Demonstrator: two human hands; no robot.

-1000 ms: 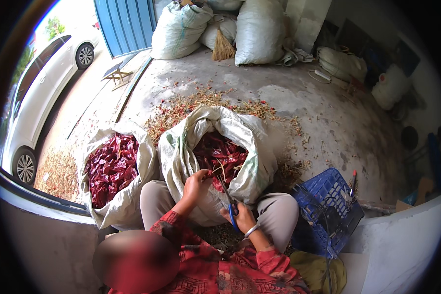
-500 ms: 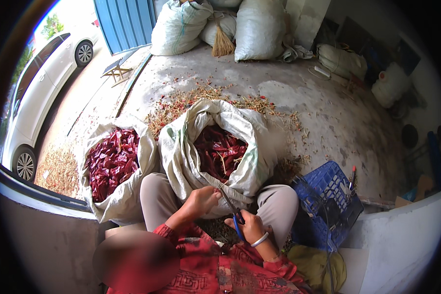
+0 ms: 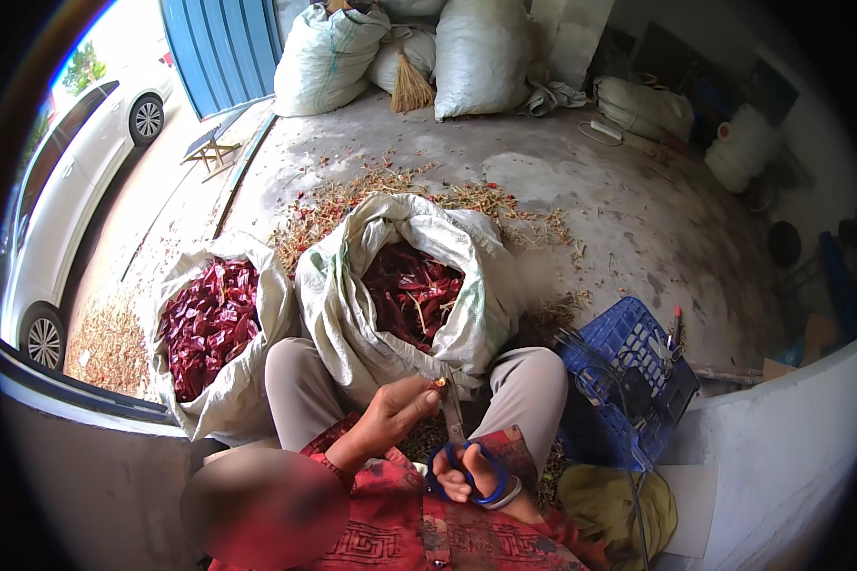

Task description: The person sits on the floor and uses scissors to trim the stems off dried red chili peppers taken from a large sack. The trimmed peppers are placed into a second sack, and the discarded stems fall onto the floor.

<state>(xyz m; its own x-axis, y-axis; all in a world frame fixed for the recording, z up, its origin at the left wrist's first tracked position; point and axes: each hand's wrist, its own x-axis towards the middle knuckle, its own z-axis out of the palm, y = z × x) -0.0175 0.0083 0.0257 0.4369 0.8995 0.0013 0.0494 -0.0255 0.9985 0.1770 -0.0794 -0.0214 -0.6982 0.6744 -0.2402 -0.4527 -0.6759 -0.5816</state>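
My right hand point(image 3: 476, 476) has its fingers through the blue loops of a pair of scissors point(image 3: 453, 416), whose blades point up and away from me. Beside the blade tips, my left hand point(image 3: 395, 415) is closed in a pinch. A small yellowish piece point(image 3: 441, 383) shows at its fingertips; its kind is too small to tell. Just beyond both hands, between my knees, stands a white woven sack point(image 3: 338, 285) with its rim rolled open, holding dark red dried chilies point(image 3: 409, 295) and a few pale stems. To its left, a second woven sack point(image 3: 278, 295) is full of dark red chili pieces point(image 3: 209, 324).
A blue plastic crate point(image 3: 619, 381) with cables lies tilted by my right knee, near an olive cloth point(image 3: 619, 509). Stem scraps point(image 3: 352, 200) litter the concrete floor. Full white sacks point(image 3: 328, 62) and a straw broom point(image 3: 411, 84) stand behind. A folding stool point(image 3: 211, 152) and white car point(image 3: 86, 190) are at left.
The scissors have turned more upright, and my right hand has moved down toward me with its loops now spread. My left hand has shifted slightly right and down, showing a yellowish piece.
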